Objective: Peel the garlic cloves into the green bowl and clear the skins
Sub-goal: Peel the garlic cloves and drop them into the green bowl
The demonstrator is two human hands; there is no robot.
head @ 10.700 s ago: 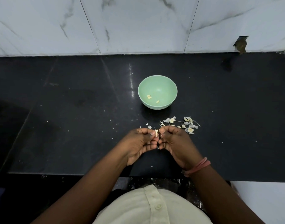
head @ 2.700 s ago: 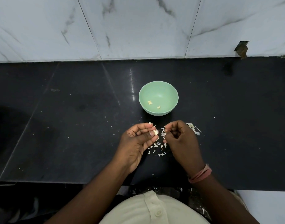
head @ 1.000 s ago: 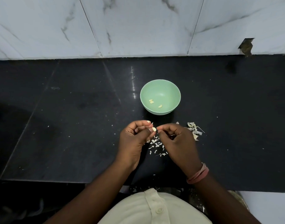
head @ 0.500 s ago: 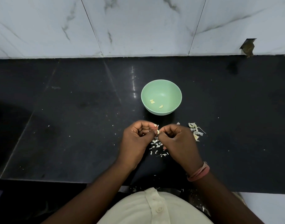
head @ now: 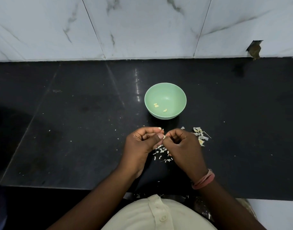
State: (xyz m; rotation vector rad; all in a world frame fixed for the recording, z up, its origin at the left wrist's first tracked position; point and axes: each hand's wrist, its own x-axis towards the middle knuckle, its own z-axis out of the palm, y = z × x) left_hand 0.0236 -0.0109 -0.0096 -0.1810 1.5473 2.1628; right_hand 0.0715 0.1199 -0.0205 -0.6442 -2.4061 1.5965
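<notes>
The garlic clove [head: 162, 136] sat between the 2 hands, just nearer than the green bowl [head: 169, 92]. The left hand [head: 142, 143] pinched it with curled fingers and thumb; the right hand [head: 182, 145], fingers curled, pinched at its tip. Most of the clove was hidden by fingertips. 3 peeled cloves [head: 156, 105] lay in the bowl. Skins [head: 162, 151] lay scattered on the black counter [head: 76, 130] under the hands, and another pile [head: 199, 135] was partly hidden behind the right hand.

Glossy black stone counter [head: 76, 123]; polished marble wall [head: 142, 27]; papery skins [head: 199, 135].
</notes>
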